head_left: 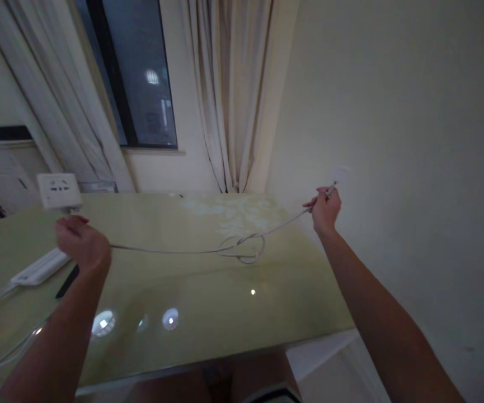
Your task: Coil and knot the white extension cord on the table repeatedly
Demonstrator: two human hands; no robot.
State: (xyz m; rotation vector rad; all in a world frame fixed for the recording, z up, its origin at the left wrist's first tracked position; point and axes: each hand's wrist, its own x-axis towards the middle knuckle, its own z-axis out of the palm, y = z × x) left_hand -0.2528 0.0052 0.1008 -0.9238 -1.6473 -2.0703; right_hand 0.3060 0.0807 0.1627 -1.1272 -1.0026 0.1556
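A white extension cord (174, 252) stretches between my two hands above the table, with a loose, knot-like loop near its middle. My left hand (83, 243) is closed around the cord just below its square white socket block (59, 191), which stands upright with the socket holes facing me. At the other end, my right hand (325, 208) pinches the cord by the wall, fingers closed. A pale shape (341, 174) shows just beyond those fingers; it is too blurred to tell whether it is a plug or part of the wall.
The pale green glossy table (208, 319) meets a wall on the right. At left lie a white power strip (42, 267), a dark object (67, 281) partly behind my forearm, and loose white cables (9, 354). Curtains (233, 101), a window and a white cabinet (4, 162) stand behind.
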